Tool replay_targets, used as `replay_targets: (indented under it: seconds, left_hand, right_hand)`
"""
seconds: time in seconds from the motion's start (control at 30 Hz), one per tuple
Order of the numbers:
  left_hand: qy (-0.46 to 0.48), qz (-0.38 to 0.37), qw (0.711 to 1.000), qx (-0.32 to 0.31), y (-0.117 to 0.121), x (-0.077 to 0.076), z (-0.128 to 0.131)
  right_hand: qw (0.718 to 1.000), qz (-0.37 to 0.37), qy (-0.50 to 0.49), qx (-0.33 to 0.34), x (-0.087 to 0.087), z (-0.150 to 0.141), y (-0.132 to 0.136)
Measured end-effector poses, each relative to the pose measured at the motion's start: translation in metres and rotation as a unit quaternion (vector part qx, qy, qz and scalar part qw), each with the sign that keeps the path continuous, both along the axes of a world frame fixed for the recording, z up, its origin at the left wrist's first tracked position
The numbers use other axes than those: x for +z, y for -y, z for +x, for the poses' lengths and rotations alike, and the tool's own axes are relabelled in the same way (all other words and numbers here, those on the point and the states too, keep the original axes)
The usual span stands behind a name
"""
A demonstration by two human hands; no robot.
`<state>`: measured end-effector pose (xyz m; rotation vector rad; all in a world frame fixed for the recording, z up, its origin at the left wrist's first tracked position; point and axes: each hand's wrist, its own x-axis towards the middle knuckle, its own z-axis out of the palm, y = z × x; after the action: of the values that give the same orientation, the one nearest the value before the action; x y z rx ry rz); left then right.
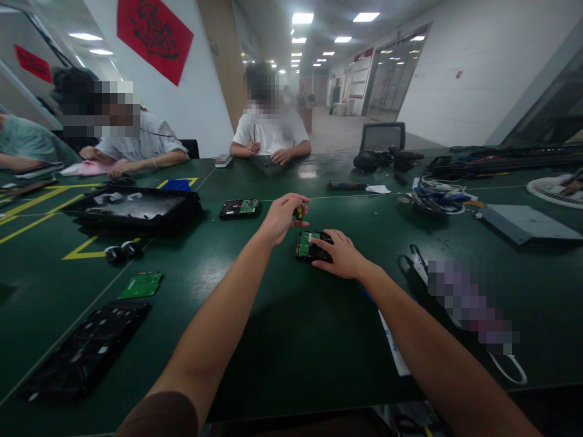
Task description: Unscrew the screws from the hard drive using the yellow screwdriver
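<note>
In the head view a hard drive [306, 247] lies on the green table with its green circuit board facing up. My right hand [341, 252] holds the drive down from the right, thumb at its near edge and fingers over its top. Just above the drive's far left side, my left hand [283, 217] is closed around a black-and-yellow screwdriver [298, 212]. Mostly the handle shows; the fingers cover much of it and I cannot make out the tip. A second hard drive [240, 208] sits to the left, beyond my left forearm.
At left are a black tray [136, 203], a loose green circuit board [141, 284] and a black drive-bay panel [86, 349]. On the right lie a cable bundle [438, 197], a grey metal box [531, 223] and a strap [507, 366]. A person [273, 130] sits opposite.
</note>
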<state>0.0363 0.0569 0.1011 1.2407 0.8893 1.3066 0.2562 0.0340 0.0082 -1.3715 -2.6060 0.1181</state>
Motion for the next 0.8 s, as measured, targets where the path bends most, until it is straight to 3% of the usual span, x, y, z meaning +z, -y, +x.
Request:
replay_targets:
  seconds: [0.13,0.27,0.4,0.5,0.6,0.8]
  left_hand:
    - [0.083,-0.049,0.995,-0.019,-0.0067,-0.0073,0.0024]
    - [0.054,-0.037,0.998,0.015,-0.0093,-0.0092,0.0016]
    - [0.017,-0.025,0.999,-0.023,-0.0047,-0.0048,0.0016]
    - [0.072,-0.071,0.993,-0.053,-0.0035,-0.0042,0.0041]
    - [0.107,-0.086,0.99,-0.042,-0.0049,-0.0057,0.0063]
    - [-0.039,-0.005,0.999,0.028,-0.0027,-0.0012,0.0024]
  right_hand:
    - [1.0,-0.002,-0.001,0.001,0.001,-0.0001,0.0007]
    - [1.0,-0.005,-0.001,-0.001,0.0012,-0.0002,0.0007]
    - [1.0,0.001,0.004,-0.003,-0.0001,-0.0005,0.0006]
    - [1.0,0.01,0.004,-0.002,-0.0012,-0.0006,0.0006]
    - [1.0,0.014,0.003,-0.002,-0.0015,-0.0005,0.0003]
    - [1.0,-0.002,0.002,-0.003,-0.0004,0.0,-0.0002]
